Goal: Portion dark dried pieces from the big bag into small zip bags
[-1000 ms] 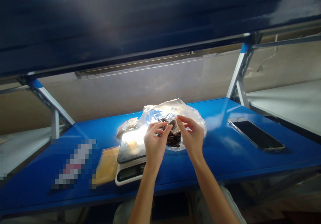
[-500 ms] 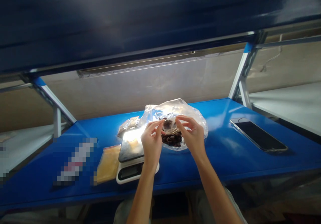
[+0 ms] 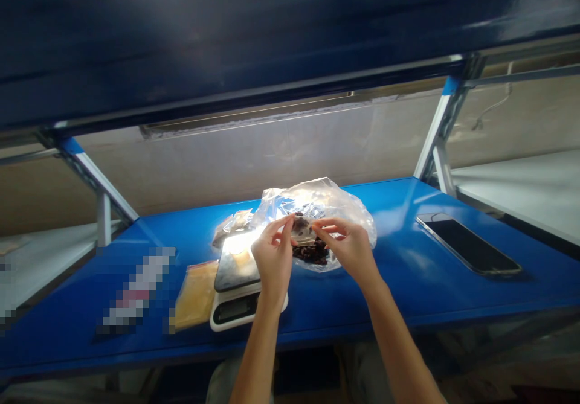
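Between my hands hangs a small clear plastic bag with dark pieces inside. My left hand pinches its left edge between thumb and fingers. My right hand grips the right edge, fingertips closed on the plastic. Behind and beneath them lies a large clear plastic bag, spread open, with a heap of dark brown dried pieces at its front. A white kitchen scale with a shiny plate stands just left of my left hand, its display partly behind my wrist.
Several small filled packets lie behind the scale. To its left is a yellowish flat packet, with a blurred-out item farther left. A phone lies at the right of the blue table. A dark shelf hangs overhead.
My right hand has shifted slightly left and down along the small bag, its fingers drawn closer together. My left hand has barely moved and keeps its pinch.
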`<state>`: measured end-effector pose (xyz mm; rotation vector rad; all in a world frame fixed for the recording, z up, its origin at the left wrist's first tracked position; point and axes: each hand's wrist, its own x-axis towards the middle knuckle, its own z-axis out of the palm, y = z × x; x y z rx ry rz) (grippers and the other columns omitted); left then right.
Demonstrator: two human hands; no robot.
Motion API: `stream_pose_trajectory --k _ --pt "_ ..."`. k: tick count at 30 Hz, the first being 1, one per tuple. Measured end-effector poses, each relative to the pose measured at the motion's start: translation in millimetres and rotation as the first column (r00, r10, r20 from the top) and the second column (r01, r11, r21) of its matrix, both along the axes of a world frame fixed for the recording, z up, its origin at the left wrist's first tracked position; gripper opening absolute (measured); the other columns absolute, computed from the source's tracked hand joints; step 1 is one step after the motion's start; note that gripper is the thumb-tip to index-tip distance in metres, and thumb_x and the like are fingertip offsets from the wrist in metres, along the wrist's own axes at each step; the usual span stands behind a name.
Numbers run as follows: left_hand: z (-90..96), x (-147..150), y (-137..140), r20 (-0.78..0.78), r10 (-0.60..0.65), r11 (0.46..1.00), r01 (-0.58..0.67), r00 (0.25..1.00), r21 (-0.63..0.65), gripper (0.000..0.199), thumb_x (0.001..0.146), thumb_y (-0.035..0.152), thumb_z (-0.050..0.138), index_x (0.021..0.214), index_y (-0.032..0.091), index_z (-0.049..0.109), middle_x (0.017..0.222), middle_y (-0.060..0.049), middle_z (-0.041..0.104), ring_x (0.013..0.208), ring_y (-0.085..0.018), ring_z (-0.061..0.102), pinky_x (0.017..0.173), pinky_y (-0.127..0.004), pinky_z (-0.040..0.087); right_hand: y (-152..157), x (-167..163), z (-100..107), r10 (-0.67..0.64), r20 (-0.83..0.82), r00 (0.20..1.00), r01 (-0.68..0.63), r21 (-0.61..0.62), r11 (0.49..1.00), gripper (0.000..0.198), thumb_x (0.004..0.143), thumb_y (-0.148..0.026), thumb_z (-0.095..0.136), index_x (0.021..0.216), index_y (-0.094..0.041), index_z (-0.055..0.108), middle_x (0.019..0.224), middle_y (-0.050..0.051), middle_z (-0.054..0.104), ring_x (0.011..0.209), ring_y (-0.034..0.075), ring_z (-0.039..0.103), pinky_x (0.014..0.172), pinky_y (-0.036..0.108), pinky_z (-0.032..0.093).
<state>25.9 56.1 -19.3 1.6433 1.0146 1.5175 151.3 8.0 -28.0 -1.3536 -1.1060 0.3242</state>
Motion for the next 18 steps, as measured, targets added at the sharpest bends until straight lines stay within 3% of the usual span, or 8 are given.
stream_pose_trajectory --k 4,9,14,18 --pt "-3.5 1.4 2.1 -0.071 -0.039 0.998 0.043 0.997 0.055 0.02 0.083 0.034 0.061 0.087 0.021 0.075 0.084 -0.003 0.074 0.049 -0.01 0.058 0.046 -0.021 0.044 1.3 0.6 -3.8 -0.013 0.061 0.998 0.012 0.021 1.0 0.026 0.078 -0.04 0.064 0.083 -0.017 0.075 0.084 0.009 0.076 0.069 0.023 0.07 0.052 0.028 0.051" --pt "-3.9 1.6 2.9 -0.13 0.117 0.982 -0.095 0.985 0.163 0.018 0.084 0.03 0.06 0.085 0.021 0.076 0.087 -0.003 0.073 0.059 -0.012 0.061 0.057 -0.023 0.048 3.9 4.9 -10.9 -0.048 -0.005 0.999 0.048 0.048 0.998 0.022 0.076 -0.037 0.065 0.079 -0.017 0.075 0.078 0.007 0.075 0.069 0.023 0.069 0.055 0.029 0.052" --pt "-6.0 6.9 0.7 -0.216 0.012 0.976 0.035 0.976 0.213 0.018 0.085 0.026 0.058 0.083 0.021 0.075 0.083 -0.002 0.07 0.06 -0.012 0.061 0.054 -0.021 0.048 5.4 2.9 -13.2 -0.079 -0.018 0.997 0.08 0.053 0.995 0.025 0.076 -0.039 0.066 0.079 -0.016 0.075 0.077 0.008 0.075 0.07 0.025 0.07 0.054 0.03 0.054" --pt "-4.1 8.6 -2.9 -0.1 0.149 0.958 -0.119 0.984 0.261 0.018 0.086 0.028 0.058 0.083 0.02 0.074 0.083 -0.003 0.071 0.065 -0.013 0.063 0.054 -0.022 0.048 4.5 -6.6 -10.6 -0.118 -0.15 0.982 0.13 0.076 0.989 0.027 0.076 -0.041 0.067 0.082 -0.017 0.075 0.078 0.009 0.076 0.072 0.026 0.072 0.051 0.029 0.055"
